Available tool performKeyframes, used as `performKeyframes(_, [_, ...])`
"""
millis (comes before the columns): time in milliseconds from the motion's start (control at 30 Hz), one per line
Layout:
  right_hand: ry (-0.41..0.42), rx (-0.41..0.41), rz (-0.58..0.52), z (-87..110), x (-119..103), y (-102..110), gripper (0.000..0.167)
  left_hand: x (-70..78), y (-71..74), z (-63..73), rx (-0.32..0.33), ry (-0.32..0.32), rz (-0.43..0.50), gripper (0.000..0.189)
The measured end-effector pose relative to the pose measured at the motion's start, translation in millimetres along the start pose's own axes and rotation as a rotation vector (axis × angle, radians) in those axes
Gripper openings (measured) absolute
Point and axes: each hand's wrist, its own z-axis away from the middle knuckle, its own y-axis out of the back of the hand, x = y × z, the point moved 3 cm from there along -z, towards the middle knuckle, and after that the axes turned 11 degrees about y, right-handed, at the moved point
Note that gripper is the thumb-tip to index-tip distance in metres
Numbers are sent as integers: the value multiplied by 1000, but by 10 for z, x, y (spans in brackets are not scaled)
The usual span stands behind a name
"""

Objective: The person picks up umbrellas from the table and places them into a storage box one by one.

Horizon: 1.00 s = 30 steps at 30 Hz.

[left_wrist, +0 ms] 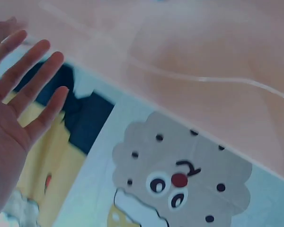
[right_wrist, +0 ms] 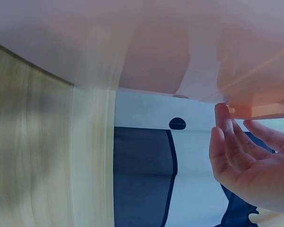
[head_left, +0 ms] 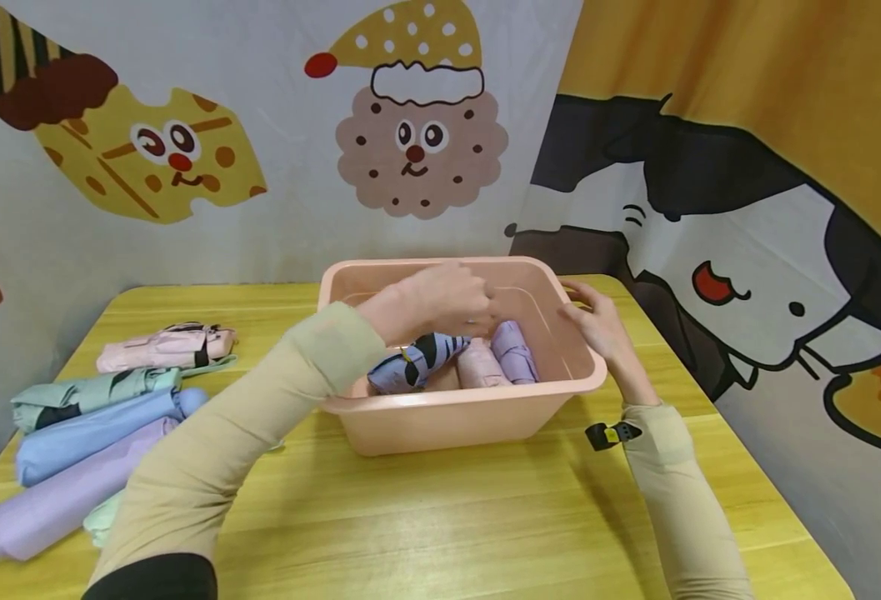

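A pink plastic bin (head_left: 448, 425) stands on the table, holding a blue-and-black patterned folded umbrella (head_left: 413, 364), a pink folded umbrella (head_left: 480, 365) and a lilac one (head_left: 515, 352). My left hand (head_left: 440, 296) hovers over the bin above these umbrellas, its fingers spread and holding nothing in the left wrist view. At the bin's right rim, my right hand (head_left: 596, 323) grips the edge with thumb and fingers. The right wrist view shows fingertips (right_wrist: 222, 111) right at the underside of that rim.
Left of the bin lie more folded umbrellas: a pink one (head_left: 166, 346), a grey-green one (head_left: 95, 396), a blue one (head_left: 106, 433), a purple one (head_left: 72, 492) and a mint one (head_left: 101, 518) partly behind my left sleeve. Cartoon-printed cloth (head_left: 290, 167) hangs behind the wooden table (head_left: 410, 525).
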Motion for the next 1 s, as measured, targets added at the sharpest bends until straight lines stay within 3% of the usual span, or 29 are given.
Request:
performKeyframes(133, [-4,-4,1,3,4,-3,50,-121,188,60,-38,112,54,25])
performKeyframes(267, [-2,-4,10,5,1,-9,50,-267,330,198,-16,240,150,29])
performKeyframes(367, [0,-1,15,8,5,-8,50,-372,406,353,48,309,212,27])
performKeyframes(533, [-5,2,9,12,9,-9,50,-510,457,684,162,408,233,25])
performKeyframes(633, [-10,2,3,14,9,-11,50,-551,418,904,207,464,212,26])
performKeyframes(800, [-7,5,4,15,11,-11,50,-609,207,1298,259,550,173,23])
performKeyframes(1000, [-1,6,0,4,20,-16,50,-637,-72,1788,241,662,176,23])
